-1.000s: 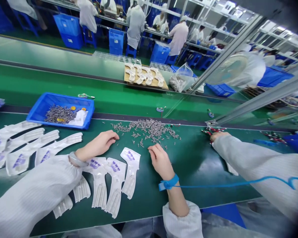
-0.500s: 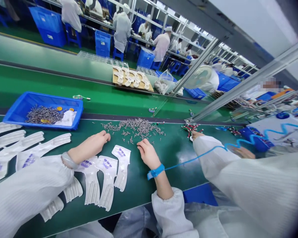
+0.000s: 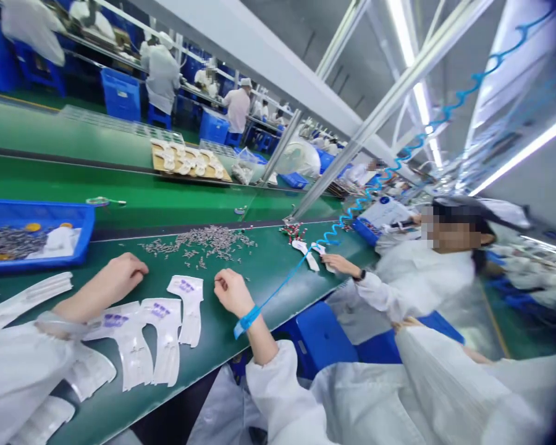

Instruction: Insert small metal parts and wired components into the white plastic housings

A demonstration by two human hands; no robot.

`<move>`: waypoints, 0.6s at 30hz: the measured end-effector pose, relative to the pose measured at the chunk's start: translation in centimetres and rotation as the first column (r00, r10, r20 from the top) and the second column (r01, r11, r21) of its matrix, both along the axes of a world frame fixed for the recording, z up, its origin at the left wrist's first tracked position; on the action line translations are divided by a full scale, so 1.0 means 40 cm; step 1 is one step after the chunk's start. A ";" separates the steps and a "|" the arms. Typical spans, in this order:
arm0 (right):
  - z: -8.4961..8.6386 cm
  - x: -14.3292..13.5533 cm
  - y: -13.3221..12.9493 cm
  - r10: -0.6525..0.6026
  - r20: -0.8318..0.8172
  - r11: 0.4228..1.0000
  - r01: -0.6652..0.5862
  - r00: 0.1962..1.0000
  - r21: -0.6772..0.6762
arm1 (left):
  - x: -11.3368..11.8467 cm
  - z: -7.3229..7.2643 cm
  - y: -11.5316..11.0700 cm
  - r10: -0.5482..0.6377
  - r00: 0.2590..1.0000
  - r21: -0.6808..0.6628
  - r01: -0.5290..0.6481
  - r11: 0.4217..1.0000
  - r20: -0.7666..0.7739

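My left hand [image 3: 120, 276] rests just above the green table, fingers curled together, left of a loose pile of small grey metal pieces that look like screws [image 3: 208, 240]. Whatever its fingertips hold, if anything, is hidden. Near the right front of that pile my right hand [image 3: 233, 293] is closed in a pinch, too small to see into. It wears a blue wrist strap [image 3: 247, 320] with a coiled cord. Between the hands lies a white curved plastic shell [image 3: 192, 315] with purple marks. More such shells [image 3: 167, 346] lie below and beside my left forearm.
A blue bin [image 3: 86, 244] with metal pieces and a white cloth stands at the left. A co-worker's hand [image 3: 343, 264] touches white shells on the right, near red wired parts [image 3: 293, 233]. A board of white shells [image 3: 189, 162] sits across the green belt [image 3: 134, 217].
The view has swung right, so the table things appear further left. The co-worker's arm has drawn back from the red parts to the white shells. My hands remain near the pile, fingers curled.
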State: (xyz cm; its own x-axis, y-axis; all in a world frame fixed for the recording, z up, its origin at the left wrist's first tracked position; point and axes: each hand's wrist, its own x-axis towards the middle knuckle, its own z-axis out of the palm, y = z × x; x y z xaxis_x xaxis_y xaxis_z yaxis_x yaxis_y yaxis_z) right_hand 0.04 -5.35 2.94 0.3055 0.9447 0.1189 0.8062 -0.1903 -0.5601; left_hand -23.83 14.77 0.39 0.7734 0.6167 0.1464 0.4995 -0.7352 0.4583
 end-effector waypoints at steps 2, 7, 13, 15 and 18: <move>-0.011 -0.012 -0.036 -0.041 -0.115 0.999 0.044 0.992 0.022 | -0.006 -0.013 0.004 0.010 0.997 0.058 -0.006 0.998 -0.075; -0.044 -0.023 -0.095 -0.104 -0.447 0.992 0.127 0.888 0.020 | -0.026 0.032 -0.045 -0.027 0.968 0.172 0.072 0.983 -0.249; -0.037 -0.017 -0.097 -0.035 -0.692 0.999 0.040 0.721 -0.008 | -0.001 0.080 -0.077 0.038 0.949 0.193 0.025 0.981 -0.313; -0.025 -0.026 -0.093 -0.005 -0.733 0.999 -0.022 0.680 -0.028 | 0.007 0.087 -0.079 0.062 0.949 0.179 -0.005 0.984 -0.310; -0.012 -0.043 -0.081 0.008 -0.800 0.985 -0.143 0.600 -0.097 | 0.006 0.106 -0.098 0.060 0.959 0.132 -0.024 0.991 -0.278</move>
State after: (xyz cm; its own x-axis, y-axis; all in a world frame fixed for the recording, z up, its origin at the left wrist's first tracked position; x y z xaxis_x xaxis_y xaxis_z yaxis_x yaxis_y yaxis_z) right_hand -1.69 -8.58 2.47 0.1418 0.9535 -0.2660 0.0702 -0.2777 -0.9581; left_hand -23.59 10.87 4.62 0.7681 0.6403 0.0055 0.6266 -0.7533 0.1999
